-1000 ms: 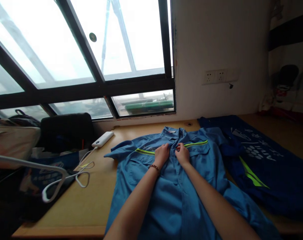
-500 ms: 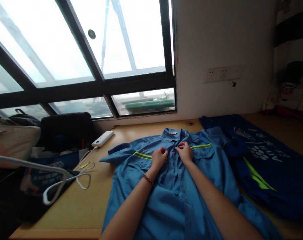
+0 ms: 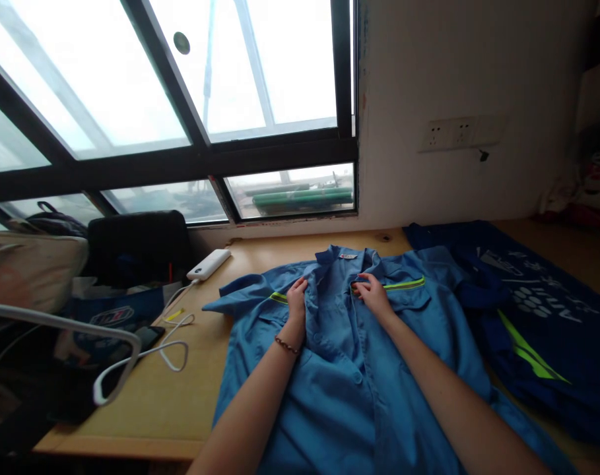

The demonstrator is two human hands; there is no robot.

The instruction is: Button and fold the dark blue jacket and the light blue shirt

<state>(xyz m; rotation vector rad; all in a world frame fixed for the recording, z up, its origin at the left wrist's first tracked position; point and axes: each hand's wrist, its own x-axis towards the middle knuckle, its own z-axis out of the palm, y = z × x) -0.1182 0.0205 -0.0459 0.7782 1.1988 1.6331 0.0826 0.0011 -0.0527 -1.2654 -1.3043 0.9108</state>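
A blue work shirt (image 3: 329,389) with yellow-green stripes and chest pockets lies face up on the wooden table, collar toward the window. Its front is parted at the top, showing the inside of the back and a label at the collar. My left hand (image 3: 297,307), with a beaded bracelet at the wrist, is closed on the left front edge near the collar. My right hand (image 3: 372,295) pinches the opposite front edge at about the same height. Buttons show along the left edge; lower down the two fronts lie together.
A dark blue garment (image 3: 527,277) with white print lies at the right. On the wooden table (image 3: 166,396) at left are a white power bank (image 3: 209,264) and its cable (image 3: 173,359). Bags and a black chair back (image 3: 138,241) stand further left, below the window.
My hands have moved apart, the left one to the left, and the shirt's front has opened between them. The view has shifted slightly.
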